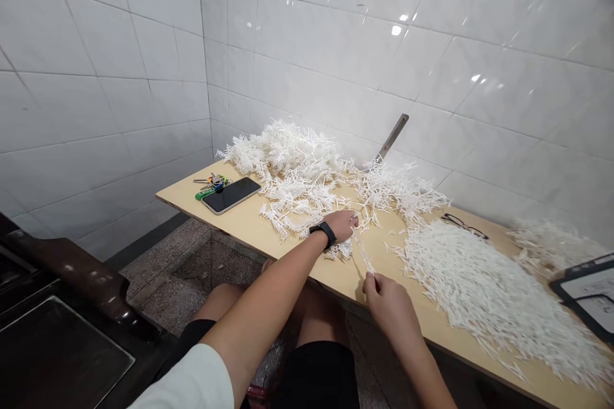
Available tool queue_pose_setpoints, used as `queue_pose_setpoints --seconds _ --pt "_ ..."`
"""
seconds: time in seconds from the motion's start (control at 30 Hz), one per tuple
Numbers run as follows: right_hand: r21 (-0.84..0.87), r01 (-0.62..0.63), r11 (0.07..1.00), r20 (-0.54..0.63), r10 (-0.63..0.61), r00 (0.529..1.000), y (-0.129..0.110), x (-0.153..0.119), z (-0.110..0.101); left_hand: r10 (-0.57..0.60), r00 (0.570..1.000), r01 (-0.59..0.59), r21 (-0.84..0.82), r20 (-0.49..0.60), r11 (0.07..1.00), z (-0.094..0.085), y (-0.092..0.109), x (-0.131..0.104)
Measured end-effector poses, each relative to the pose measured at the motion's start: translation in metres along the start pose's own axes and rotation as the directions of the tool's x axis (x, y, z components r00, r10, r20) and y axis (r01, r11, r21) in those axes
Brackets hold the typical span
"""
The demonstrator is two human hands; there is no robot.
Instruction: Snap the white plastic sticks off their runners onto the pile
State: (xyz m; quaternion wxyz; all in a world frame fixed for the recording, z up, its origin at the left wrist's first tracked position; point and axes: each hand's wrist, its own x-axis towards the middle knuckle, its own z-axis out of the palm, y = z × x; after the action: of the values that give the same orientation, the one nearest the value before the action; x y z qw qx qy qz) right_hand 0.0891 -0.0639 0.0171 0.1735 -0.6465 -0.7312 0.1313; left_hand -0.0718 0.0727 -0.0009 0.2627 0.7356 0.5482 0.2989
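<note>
Over the front middle of the wooden table, a thin white branched plastic-looking strand (364,255) stretches between my two hands. My right hand (391,307) pinches its lower end between thumb and fingers, near the table's front edge. At its upper end, my left hand (342,225) is closed, its fingertips partly hidden; a black watch is on that wrist. A tangled white pile of branched strands (300,156) lies beyond my left hand, with more strands (400,192) to its right. On the right spreads a broad heap of short white pieces (499,294).
A phone (231,195) and keys with a green tag (213,185) lie at the table's left. A metal bar (392,137) leans on the tiled wall. Glasses (464,226) sit behind the heap; a dark-framed object (590,294) is far right. Dark wooden furniture (71,307) stands left.
</note>
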Motion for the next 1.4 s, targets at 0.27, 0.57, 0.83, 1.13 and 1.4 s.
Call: queue_pose_setpoints --seconds 0.27,0.57,0.83,1.13,1.4 --pt "0.241 0.034 0.97 0.139 -0.069 0.988 0.01 -0.008 -0.02 -0.08 0.993 0.065 -0.163 -0.083 0.984 -0.002 -0.008 0.001" --pt "-0.003 0.137 0.991 -0.189 -0.135 0.973 0.062 0.029 -0.036 -0.083 0.989 0.044 -0.283 -0.125 0.958 -0.007 -0.007 -0.003" --pt "0.215 0.211 0.954 -0.076 -0.2 0.977 0.01 0.078 -0.017 -0.068 0.992 0.043 -0.22 -0.111 0.975 -0.01 -0.002 -0.006" --pt "0.345 0.075 0.936 -0.049 -0.062 0.997 -0.003 0.066 0.008 -0.103 0.982 0.057 -0.27 -0.158 0.961 -0.005 -0.008 -0.001" --pt "0.435 0.039 0.899 0.189 -0.133 0.973 0.01 -0.01 -0.009 -0.14 0.977 0.08 -0.327 -0.163 0.942 -0.004 -0.015 0.005"
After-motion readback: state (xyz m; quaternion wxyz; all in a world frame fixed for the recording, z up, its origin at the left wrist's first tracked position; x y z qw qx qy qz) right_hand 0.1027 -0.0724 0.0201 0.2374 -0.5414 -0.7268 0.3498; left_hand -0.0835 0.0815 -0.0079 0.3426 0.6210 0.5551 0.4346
